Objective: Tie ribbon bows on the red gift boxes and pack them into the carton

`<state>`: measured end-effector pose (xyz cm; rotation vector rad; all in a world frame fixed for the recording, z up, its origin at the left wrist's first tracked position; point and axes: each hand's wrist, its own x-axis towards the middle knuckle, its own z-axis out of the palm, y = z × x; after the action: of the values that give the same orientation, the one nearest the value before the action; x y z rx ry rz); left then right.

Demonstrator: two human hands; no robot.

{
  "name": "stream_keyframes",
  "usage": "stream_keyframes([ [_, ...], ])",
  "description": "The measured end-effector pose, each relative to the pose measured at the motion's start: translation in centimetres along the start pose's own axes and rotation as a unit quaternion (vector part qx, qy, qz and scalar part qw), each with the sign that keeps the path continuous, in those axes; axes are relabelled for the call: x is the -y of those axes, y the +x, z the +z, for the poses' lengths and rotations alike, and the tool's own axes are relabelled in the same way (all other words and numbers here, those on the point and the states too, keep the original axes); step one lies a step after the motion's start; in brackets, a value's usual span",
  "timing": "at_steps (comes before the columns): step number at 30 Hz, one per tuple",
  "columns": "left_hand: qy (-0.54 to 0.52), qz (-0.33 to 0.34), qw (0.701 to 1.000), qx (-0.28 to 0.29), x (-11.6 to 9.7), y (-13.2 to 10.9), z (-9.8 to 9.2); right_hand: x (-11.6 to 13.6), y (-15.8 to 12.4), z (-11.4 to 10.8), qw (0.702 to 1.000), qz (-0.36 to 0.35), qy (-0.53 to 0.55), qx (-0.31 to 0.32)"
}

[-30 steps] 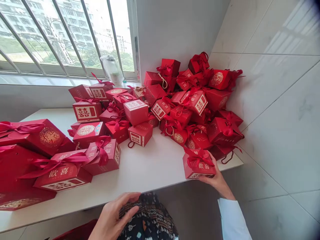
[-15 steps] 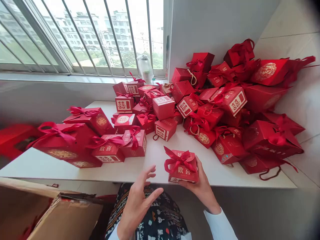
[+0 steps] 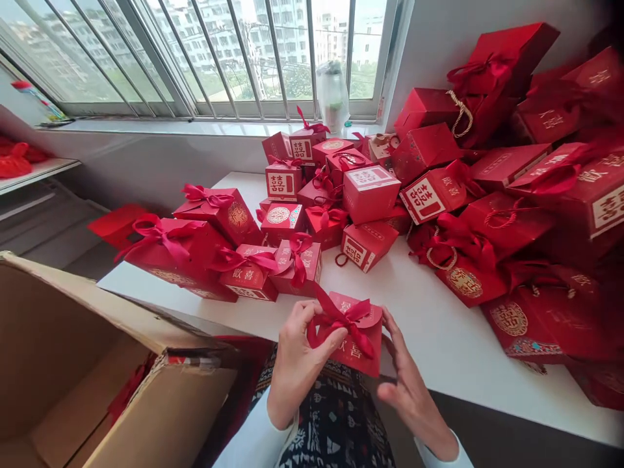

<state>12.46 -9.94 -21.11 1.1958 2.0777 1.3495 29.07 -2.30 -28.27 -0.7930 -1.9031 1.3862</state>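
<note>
Left hand: the left hand (image 3: 297,367) is closed on the red gift box (image 3: 355,344), with the thumb and fingers pressing on the front near the ribbon bow (image 3: 341,318).

Right hand: the right hand (image 3: 412,396) is open, with the fingers spread. Its fingertips (image 3: 390,323) are just beside the right edge of the box; I cannot tell if they touch it.

Held box: it is above the front edge of the table (image 3: 439,331), tilted, over the person's patterned skirt (image 3: 336,422). Gold characters are printed on its front.

Sleeves: white sleeves (image 3: 253,442) cover both wrists.

Table: many red gift boxes stand here with red ribbons or cord handles. A large pile of them (image 3: 487,195) is heaped in the right corner against the wall. A smaller group (image 3: 292,260) is to the left of the hands, and the nearest boxes are near the held box but not touching it.

Carton: an open cardboard carton (image 3: 170,403) stands at the left, beside the table edge, and something red lies inside it.

Window: a barred window (image 3: 244,58) is behind the table, and a clear plastic bag (image 3: 332,94) stands on its sill.
</note>
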Motion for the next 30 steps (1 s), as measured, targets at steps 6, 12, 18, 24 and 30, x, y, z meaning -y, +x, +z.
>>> stream_keyframes([
  [6,0.018,-0.015,1.000,0.012,0.1,0.6,-0.3,3.7,4.5,-3.7,0.997,0.015,-0.072,-0.022],
  [12,0.026,0.000,1.000,0.003,-0.3,0.8,-0.1,5.9,7.4,-2.3,0.984,-0.029,-0.157,0.076],
  [18,0.037,0.005,0.999,-0.006,-0.3,1.3,1.0,5.2,6.1,-0.7,0.996,0.020,-0.087,0.013],
  [24,-0.018,0.002,1.000,0.012,0.5,1.4,0.5,5.4,5.9,-0.1,0.995,0.070,-0.040,-0.060],
  [30,-0.042,-0.001,0.998,0.057,0.6,1.0,-0.6,5.3,5.8,-0.4,0.986,0.057,-0.122,-0.097],
])
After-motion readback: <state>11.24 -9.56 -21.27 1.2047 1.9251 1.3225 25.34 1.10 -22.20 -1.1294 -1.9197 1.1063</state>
